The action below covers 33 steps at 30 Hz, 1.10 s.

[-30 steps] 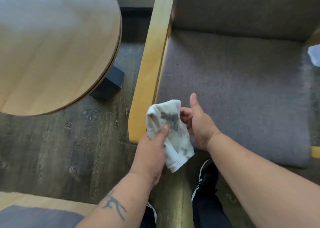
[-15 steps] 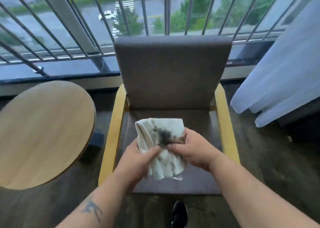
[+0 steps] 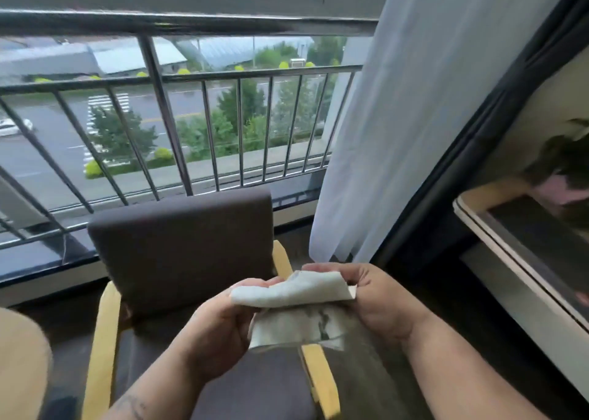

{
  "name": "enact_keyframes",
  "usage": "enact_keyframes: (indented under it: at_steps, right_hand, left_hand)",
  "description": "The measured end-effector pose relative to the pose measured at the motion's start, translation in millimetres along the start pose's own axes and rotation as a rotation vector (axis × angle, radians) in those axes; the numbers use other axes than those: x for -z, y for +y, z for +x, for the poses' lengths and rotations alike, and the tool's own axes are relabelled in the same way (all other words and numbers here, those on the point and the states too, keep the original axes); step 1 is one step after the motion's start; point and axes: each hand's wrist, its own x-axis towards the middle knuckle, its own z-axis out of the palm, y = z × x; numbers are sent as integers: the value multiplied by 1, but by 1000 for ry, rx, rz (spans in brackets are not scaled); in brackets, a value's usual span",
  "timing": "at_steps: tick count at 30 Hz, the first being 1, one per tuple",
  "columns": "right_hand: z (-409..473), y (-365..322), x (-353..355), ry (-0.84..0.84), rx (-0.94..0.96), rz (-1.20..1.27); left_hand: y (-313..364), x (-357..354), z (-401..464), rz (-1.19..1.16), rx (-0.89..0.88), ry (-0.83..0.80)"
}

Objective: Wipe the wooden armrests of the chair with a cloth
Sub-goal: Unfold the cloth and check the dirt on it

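**One view from my head**

The single camera sits on my head, looking forward and slightly down. It is close over my left hand [image 3: 220,333] and right hand [image 3: 379,305], with the chair [image 3: 181,254] below and the balcony railing [image 3: 204,126] ahead.

Dark floor with the chair on it

We see the dark floor [image 3: 366,365] across the lower frame; on it, at lower centre, stands the grey-cushioned chair [image 3: 181,247] with yellow wooden armrests [image 3: 102,352], and the round wooden table [image 3: 22,362] shows at the lower left edge.
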Motion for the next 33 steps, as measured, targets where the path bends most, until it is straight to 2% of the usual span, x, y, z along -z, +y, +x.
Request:
enact_keyframes:
  at_steps: [3, 6, 8, 9, 12, 13, 16, 18, 23, 27, 29, 33]
  right_hand:
    - [-17, -17, 23, 86, 35, -102]
    - [-26, -33, 38, 161, 58, -159]
    - [-32, -43, 52, 192, 33, -131]
    - [-36, -47, 61, 187, 25, -75]
    - [-49, -58, 89, 107, 27, 383]
    - [-51, -55, 98, 124, 22, 410]
    - [-44, -36, 125, 159, -43, 72]
    - [-39, -20, 151, 140, -42, -67]
    - [-42, 17, 248, 148, -143, 81]
    - [-52, 44, 345, 311, -220, 142]
    - [-56, 54, 395, 456, -239, 228]
    - [-48, 66, 488, 788, -220, 488]
  left_hand:
    - [15, -13, 22, -44, 133, -97]
    - [26, -40, 42, 217, 153, -177]
    - [34, -62, 51, 453, 143, -172]
    - [38, -73, 56, 549, 124, -167]
    - [48, -103, 72, 776, -24, -59]
    - [49, -112, 77, 830, -89, -16]
    - [42, -134, 99, 898, -218, 31]
    - [33, -150, 117, 927, -228, 49]
    - [-11, -195, 185, 863, -33, 92]
    - [-62, -249, 247, 859, 25, 239]
    - [-80, -279, 270, 984, 27, 287]
    - [-98, -321, 297, 1227, 9, 255]
